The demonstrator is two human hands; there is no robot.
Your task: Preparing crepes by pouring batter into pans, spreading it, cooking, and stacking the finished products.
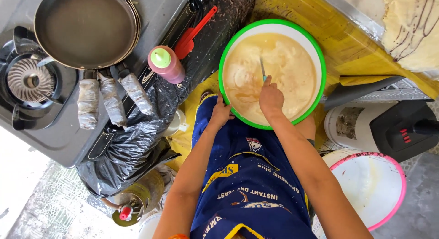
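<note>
- Three stacked pans (87,28) sit at the far left on a gas stove (41,124), their wrapped handles (112,99) pointing toward the person; a pink squeeze bottle (166,64) with a green cap and a red spatula (194,33) lie just beside them on black plastic sheeting (137,143).
- The left hand (221,114) rests its fingers, curled together, on the near rim of the green-edged bowl (320,60), steadying it.
- The bowl, in front of the person on a yellow surface (352,51), is nearly full of pale batter (283,60); it looks heavy and sloshy, with a likely slick rim, best gripped at opposite edges.
- The right hand (271,96) is closed around a thin teal-handled tool (263,69) dipped in the batter.
- A pink-rimmed basin (398,175) and a white bucket (347,124) crowd the right, on a grey floor.
</note>
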